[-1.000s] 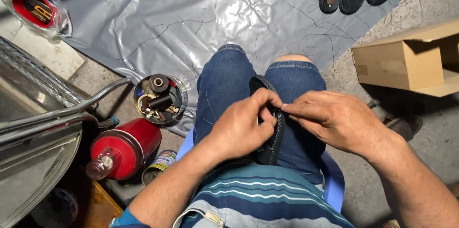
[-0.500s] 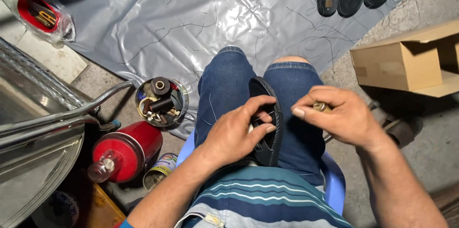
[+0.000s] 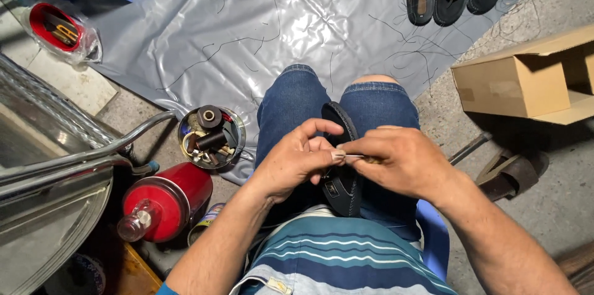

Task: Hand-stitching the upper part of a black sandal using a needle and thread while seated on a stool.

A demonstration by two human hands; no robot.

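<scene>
Head view: left hand (image 3: 294,162) steadies a black, flexible-looking leather sandal (image 3: 342,171) clamped upright between denim knees, best gripped along its stitched edge, while right hand (image 3: 402,162) pinches a thin, likely slippery needle (image 3: 352,156) between both hands.

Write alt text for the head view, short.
Seen from above, a seated person's left hand and right hand pinch a thin needle-like tool over a black sandal on their lap. A tin of thread spools and a red canister sit nearby.
</scene>
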